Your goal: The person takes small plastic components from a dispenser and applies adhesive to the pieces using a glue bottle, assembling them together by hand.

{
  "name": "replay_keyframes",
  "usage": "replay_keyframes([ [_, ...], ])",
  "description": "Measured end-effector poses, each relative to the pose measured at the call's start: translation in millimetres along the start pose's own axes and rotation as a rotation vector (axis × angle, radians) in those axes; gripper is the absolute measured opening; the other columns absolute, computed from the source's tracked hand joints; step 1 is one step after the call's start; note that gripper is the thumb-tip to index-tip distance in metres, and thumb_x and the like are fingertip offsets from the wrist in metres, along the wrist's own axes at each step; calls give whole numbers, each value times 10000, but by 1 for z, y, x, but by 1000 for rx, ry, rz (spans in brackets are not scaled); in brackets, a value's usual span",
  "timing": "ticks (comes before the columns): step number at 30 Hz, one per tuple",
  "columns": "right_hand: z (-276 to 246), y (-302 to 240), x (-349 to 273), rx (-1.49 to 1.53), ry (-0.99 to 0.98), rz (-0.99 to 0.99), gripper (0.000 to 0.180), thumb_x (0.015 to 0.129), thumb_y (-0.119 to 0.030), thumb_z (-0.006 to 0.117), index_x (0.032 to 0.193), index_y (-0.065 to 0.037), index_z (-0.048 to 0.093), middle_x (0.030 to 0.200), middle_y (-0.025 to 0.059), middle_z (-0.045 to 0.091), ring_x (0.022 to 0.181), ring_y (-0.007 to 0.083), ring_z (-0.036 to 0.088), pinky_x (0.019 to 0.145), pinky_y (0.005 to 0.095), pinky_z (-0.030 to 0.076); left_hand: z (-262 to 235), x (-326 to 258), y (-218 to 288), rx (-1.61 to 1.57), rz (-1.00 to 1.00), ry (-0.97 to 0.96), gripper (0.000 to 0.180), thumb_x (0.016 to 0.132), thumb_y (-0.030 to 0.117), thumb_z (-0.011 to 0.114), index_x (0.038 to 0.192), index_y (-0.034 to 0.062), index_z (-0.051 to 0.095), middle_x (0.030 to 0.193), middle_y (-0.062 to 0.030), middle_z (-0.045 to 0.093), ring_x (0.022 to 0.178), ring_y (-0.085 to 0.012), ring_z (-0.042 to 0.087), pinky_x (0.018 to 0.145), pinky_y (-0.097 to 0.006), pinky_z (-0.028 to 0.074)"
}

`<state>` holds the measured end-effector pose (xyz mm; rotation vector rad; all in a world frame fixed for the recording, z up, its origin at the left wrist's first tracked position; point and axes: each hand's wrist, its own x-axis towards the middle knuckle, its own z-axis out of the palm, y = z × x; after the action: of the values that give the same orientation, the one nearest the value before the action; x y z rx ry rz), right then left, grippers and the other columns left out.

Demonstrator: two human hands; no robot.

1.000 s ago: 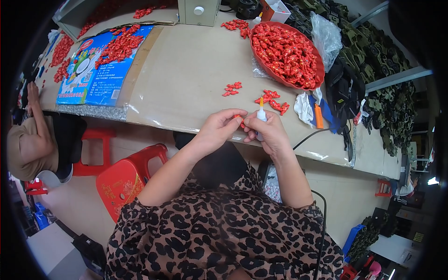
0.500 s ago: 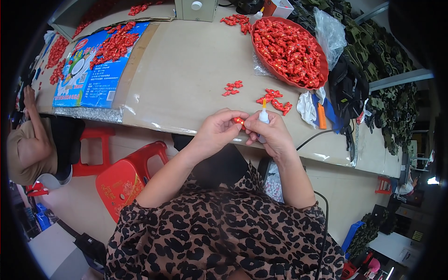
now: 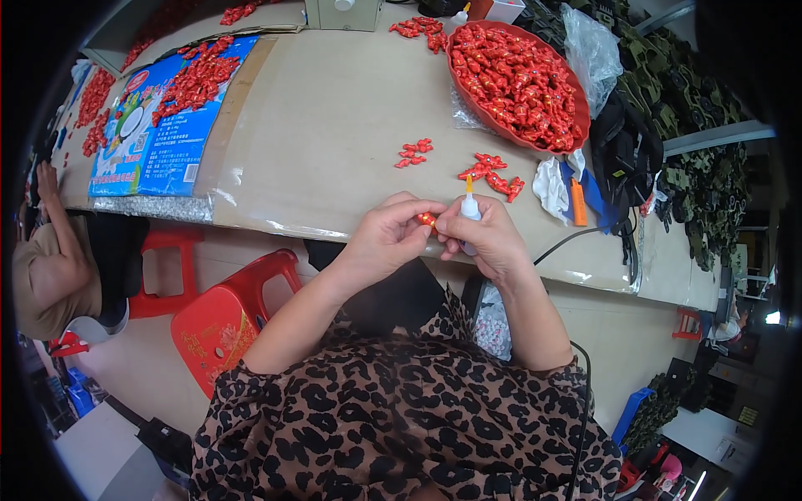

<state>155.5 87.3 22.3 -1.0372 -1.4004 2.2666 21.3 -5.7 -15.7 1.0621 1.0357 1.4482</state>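
Observation:
Just over the table's near edge, my left hand (image 3: 389, 234) pinches a small red figure (image 3: 427, 220) with gold marks between thumb and fingers. My right hand (image 3: 491, 236) meets it from the other side, its thumb and forefinger at the figure. That same hand wraps round a small white glue bottle (image 3: 470, 209), held upright with its yellow nozzle pointing away from me. Beyond my hands lie a few loose red figures (image 3: 412, 153) and, further right, another small cluster of red figures (image 3: 493, 177).
A red basin (image 3: 582, 104) heaped with red figures stands at the back right. An orange-handled tool (image 3: 578, 203) and white cloth (image 3: 549, 190) lie right of my hands. More figures cover a blue printed sheet (image 3: 159, 171) at left. A red stool (image 3: 219, 330) stands below the table.
Both hands keep nearly the same hold; the small figure has turned slightly between the fingers. The whole view has shifted a little.

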Motion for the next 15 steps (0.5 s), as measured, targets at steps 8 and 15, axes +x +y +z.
replay_keyframes([
  [8, 2, 1, 0, -8, 10, 14, 66, 687, -19, 593, 686, 7, 533, 615, 79, 544, 493, 103, 519, 447, 245, 483, 0, -1, 0, 123, 5, 4, 295, 764, -96, 433, 1040, -27, 509, 903, -39, 443, 812, -76, 477, 681, -167, 397],
  [15, 2, 1, 0, -20, 15, 17, 70, 687, -20, 594, 682, 1, 527, 616, 72, 543, 492, 100, 518, 446, 240, 482, 0, -2, 1, 116, 18, 6, 294, 762, -94, 437, 1039, -26, 508, 902, -40, 442, 801, -75, 478, 675, -167, 400],
])
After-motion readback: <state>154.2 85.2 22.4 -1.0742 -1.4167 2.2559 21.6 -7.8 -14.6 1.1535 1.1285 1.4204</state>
